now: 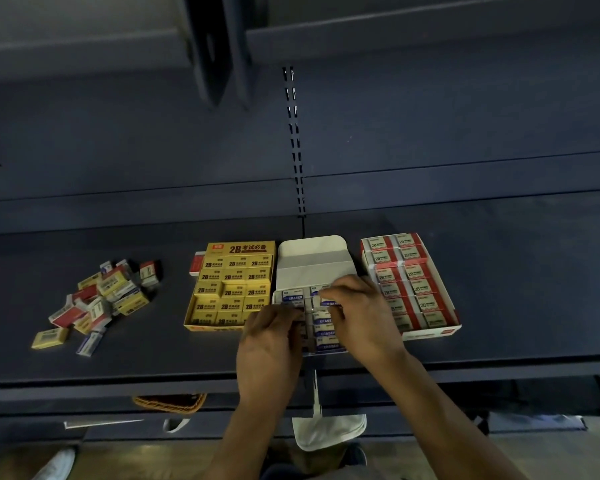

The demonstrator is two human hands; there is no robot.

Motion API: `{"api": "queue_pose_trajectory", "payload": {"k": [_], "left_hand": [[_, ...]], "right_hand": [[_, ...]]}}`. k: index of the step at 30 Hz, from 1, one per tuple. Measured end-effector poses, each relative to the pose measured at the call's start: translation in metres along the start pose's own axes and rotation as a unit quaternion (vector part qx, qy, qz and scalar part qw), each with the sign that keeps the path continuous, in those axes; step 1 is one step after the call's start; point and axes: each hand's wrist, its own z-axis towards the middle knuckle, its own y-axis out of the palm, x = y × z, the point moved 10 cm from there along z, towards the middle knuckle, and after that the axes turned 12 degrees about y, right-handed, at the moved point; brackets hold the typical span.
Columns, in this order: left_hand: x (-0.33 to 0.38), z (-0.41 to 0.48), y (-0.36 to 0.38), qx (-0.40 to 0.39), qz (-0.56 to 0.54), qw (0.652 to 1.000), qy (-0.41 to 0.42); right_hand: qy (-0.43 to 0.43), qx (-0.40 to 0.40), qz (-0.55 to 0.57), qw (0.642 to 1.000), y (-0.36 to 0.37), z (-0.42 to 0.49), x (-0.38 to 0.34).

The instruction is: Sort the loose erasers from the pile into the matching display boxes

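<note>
Dark shelf (499, 289); both hands (269, 341) (362, 313) over white box (314, 268) of blue-labelled erasers (326, 336); grip state unclear

Both bare forearms reach forward, palms down. The left hand (269, 336) curls its fingers (286, 311) inward toward the right hand (359, 315), whose fingertips (328, 292) pinch together just beyond the left's, nearly touching them.

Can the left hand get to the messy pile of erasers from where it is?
Probably yes. The left hand is at the middle box, and the pile lies out to its left on open shelf, nothing between.
</note>
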Motion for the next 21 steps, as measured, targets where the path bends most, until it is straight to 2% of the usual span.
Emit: {"api": "queue_pose_trajectory", "payload": {"k": [8,14,21], "left_hand": [[-0.007,-0.001,0.004,-0.017,-0.026,0.999,-0.022],[-0.008,-0.001,0.006,-0.032,-0.034,0.999,-0.02],[-0.008,-0.001,0.007,-0.033,-0.034,0.999,-0.02]], "right_hand": [[0.04,-0.019,-0.008,0.999,-0.005,0.007,0.01],[0.094,-0.052,-0.065,0.992,-0.017,0.012,0.034],[0.087,-0.05,-0.06,0.993,-0.017,0.009,0.035]]}}
